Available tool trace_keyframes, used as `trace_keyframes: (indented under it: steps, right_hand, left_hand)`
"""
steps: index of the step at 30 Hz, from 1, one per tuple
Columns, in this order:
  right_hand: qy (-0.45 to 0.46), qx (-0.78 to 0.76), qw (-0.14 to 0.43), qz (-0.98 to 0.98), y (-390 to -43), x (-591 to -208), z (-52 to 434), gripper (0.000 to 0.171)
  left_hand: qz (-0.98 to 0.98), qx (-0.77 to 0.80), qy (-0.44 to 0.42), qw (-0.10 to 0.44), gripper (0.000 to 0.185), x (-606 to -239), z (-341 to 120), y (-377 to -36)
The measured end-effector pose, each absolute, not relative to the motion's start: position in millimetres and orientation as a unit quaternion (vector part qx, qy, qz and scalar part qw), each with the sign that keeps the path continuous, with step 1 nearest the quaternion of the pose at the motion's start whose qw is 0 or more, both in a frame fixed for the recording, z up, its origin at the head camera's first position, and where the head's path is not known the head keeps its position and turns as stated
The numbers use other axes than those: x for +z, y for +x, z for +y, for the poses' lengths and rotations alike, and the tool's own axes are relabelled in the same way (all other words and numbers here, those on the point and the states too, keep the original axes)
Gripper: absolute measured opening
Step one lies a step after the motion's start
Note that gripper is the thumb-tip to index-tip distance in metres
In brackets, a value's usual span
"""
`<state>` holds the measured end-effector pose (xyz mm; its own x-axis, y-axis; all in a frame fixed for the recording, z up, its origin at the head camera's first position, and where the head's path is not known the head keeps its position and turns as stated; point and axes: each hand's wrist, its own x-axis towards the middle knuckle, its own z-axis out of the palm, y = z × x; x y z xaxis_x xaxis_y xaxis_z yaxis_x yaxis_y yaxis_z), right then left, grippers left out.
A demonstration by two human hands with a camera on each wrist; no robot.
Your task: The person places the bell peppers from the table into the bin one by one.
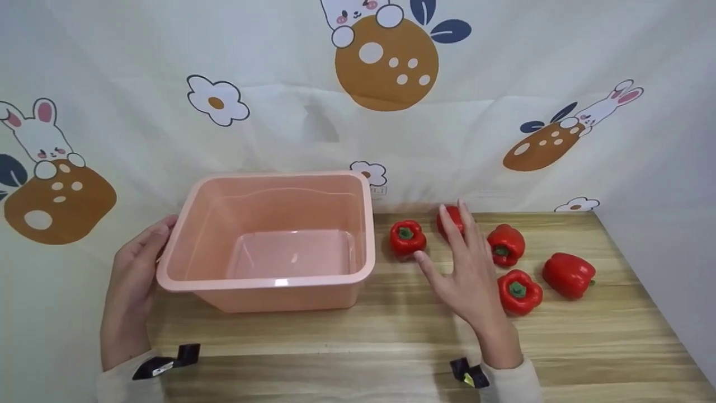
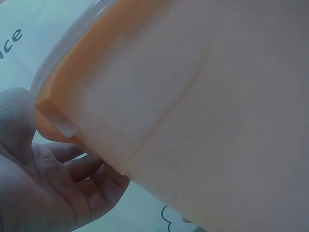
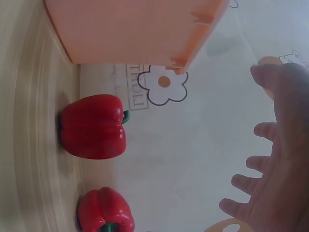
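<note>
My left hand (image 1: 131,280) cups the pink tub's (image 1: 268,282) rim, my spread-fingered right hand (image 1: 467,274) half hiding one red pepper (image 1: 454,219).

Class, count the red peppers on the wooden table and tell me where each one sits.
5. One pepper beside the pink tub; one partly behind the right hand; one right of the fingers; one nearer the wrist; one farthest right. None in the tub.
</note>
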<state>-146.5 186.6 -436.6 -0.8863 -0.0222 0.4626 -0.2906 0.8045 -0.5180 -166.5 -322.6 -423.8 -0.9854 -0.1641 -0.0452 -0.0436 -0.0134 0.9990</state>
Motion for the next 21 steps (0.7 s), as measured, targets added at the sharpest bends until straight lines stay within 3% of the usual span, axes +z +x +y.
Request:
trace_keyframes:
  steps: [10, 16, 21]
  right_hand:
    - [0.087, 0.299, 0.226, -0.923, -143.6, -441.7, 203.5, 0.087]
    - [0.097, 0.285, 0.226, -0.927, -140.2, -451.3, 211.7, 0.088]
    - [0.088, 0.278, 0.218, -0.931, -133.2, -455.2, 224.0, 0.087]
  left_hand:
    - [-0.650, -0.757, 0.061, 0.008, 0.055, -424.3, -332.3, -176.2]
    - [-0.592, -0.804, 0.052, -0.015, 0.033, -428.1, -341.0, -171.1]
    - [-0.561, -0.827, 0.032, -0.024, 0.034, -426.8, -339.8, -173.4]
